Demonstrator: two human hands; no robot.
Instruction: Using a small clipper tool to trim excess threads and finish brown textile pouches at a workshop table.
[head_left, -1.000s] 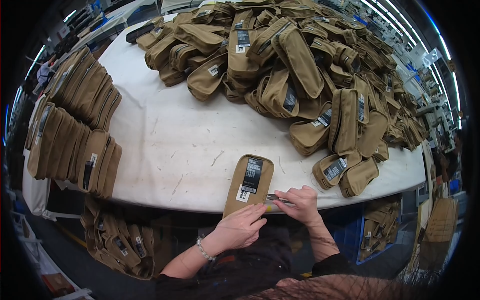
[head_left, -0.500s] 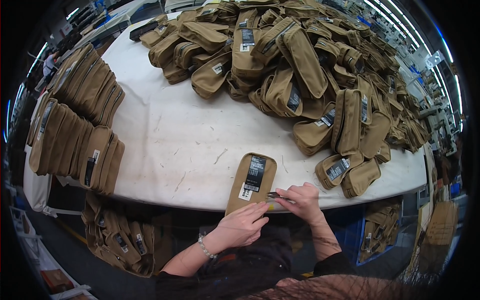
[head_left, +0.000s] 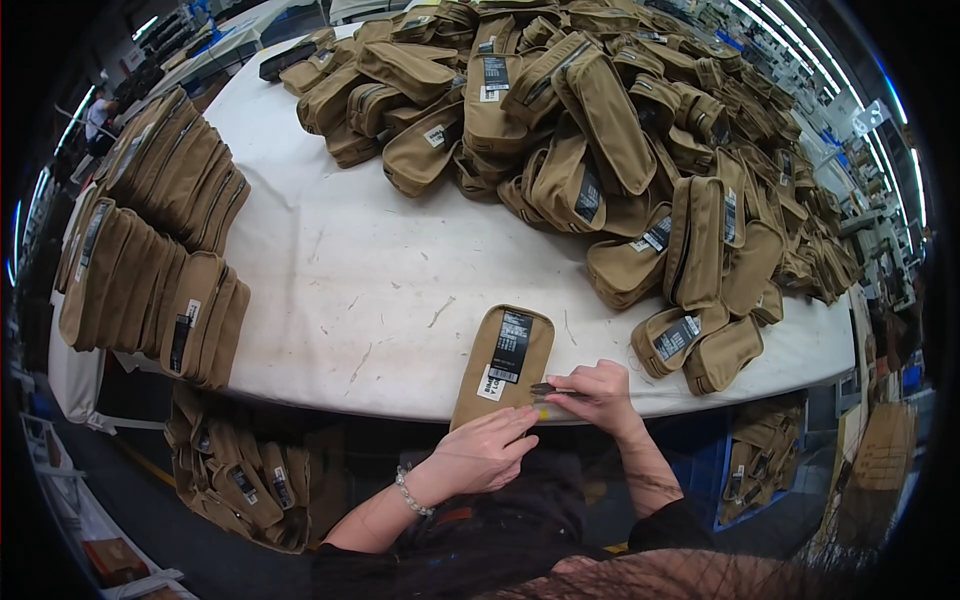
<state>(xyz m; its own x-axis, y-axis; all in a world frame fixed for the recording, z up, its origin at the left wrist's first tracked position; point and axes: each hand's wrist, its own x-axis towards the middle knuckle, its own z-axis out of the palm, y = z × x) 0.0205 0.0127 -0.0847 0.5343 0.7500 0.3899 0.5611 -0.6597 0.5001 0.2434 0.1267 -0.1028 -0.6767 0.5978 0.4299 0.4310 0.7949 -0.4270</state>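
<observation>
At the table's near edge lies a tan fabric pouch (head_left: 534, 340) with a black hang tag (head_left: 513, 338) and a small white label (head_left: 491, 383). My left hand (head_left: 487, 448) is closed on its near end, fingers pressed together over the fabric; the thumb side is partly hidden. Small dark metal thread snips (head_left: 544, 389) are pinched in my right hand (head_left: 598, 396), with their tip at the pouch's right edge, close to my left fingertips. A small yellow spot shows beside those fingertips; what it is, I cannot make out.
A large heap of similar pouches (head_left: 600, 120) covers the table's far and right side. Upright rows of pouches (head_left: 130, 280) stand at the left. More pouches fill a container (head_left: 245, 485) below left and a blue bin (head_left: 705, 470) below right. Loose threads lie on the white tabletop (head_left: 300, 330).
My right hand has shifted slightly left and up, and the snips' blades look closer together. My left hand and the pouch have hardly moved.
</observation>
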